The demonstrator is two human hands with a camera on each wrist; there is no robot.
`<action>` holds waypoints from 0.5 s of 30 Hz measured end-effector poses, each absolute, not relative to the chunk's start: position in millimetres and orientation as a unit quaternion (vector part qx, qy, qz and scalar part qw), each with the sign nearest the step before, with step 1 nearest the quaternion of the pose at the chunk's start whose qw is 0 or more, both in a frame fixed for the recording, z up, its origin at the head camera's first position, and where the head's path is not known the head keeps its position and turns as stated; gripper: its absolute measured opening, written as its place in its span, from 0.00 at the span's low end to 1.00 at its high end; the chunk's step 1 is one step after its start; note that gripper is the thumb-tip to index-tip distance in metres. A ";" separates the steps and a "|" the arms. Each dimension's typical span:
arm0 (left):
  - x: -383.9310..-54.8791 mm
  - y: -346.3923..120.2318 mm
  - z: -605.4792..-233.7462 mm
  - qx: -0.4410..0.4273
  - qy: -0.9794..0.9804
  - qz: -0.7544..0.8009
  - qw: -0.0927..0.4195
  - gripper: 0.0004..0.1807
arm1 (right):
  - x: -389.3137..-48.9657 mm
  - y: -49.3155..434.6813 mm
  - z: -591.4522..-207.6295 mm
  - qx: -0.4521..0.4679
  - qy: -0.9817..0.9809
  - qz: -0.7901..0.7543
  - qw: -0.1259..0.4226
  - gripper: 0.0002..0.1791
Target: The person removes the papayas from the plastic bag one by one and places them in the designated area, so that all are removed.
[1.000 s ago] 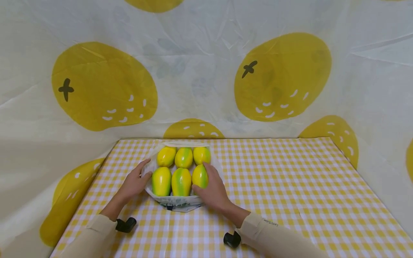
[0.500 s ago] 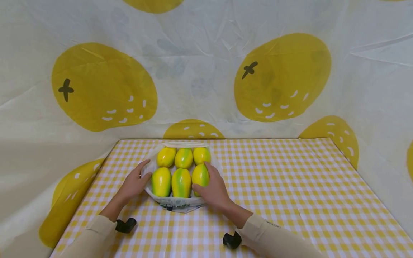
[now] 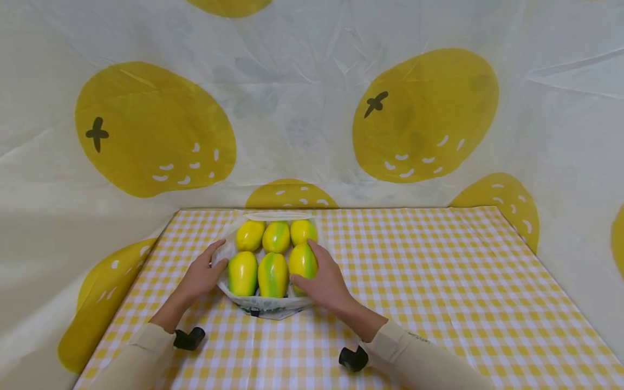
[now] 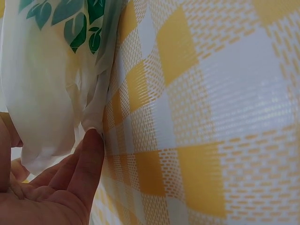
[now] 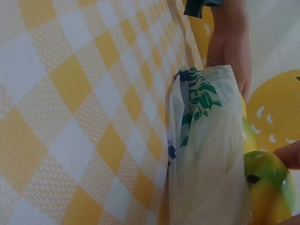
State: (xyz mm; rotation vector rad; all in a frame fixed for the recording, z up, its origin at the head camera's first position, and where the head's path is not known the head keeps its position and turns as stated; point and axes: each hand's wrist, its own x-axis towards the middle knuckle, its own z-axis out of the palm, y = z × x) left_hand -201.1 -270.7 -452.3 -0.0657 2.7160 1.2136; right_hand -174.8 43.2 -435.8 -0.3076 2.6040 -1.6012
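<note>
A white plastic bag (image 3: 280, 304) lies open on the table, its front printed with green leaves. Several yellow-green mangoes sit inside in two rows. My right hand (image 3: 327, 281) grips the front-right mango (image 3: 302, 261), with the thumb on its near left side and fingers round the far right. The right wrist view shows that mango (image 5: 269, 187) standing out past the edge of the bag (image 5: 211, 154). On the left side my left hand (image 3: 201, 276) holds the bag's edge. In the left wrist view its fingers lie against the outside of the bag (image 4: 42, 93).
A yellow-and-white checked cloth (image 3: 439, 292) covers the table. Behind it hangs a pale curtain (image 3: 297, 108) printed with big yellow fruits. A black wrist camera (image 3: 189, 339) sits below the left hand, and another black camera (image 3: 353, 358) below the right.
The front-right mango has risen slightly within the bag, moving up in the head view along with the right hand. The left hand stays at the bag's edge.
</note>
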 end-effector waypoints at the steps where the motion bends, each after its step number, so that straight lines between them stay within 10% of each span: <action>1: -201.3 -270.7 -452.4 -0.023 0.909 0.407 0.084 0.35 | -174.7 43.7 -434.9 -0.097 0.847 -0.521 0.039 0.48; 15: -202.0 -269.5 -452.3 -0.032 0.909 0.406 0.089 0.35 | -173.0 55.7 -418.3 -0.058 0.833 -0.546 0.064 0.48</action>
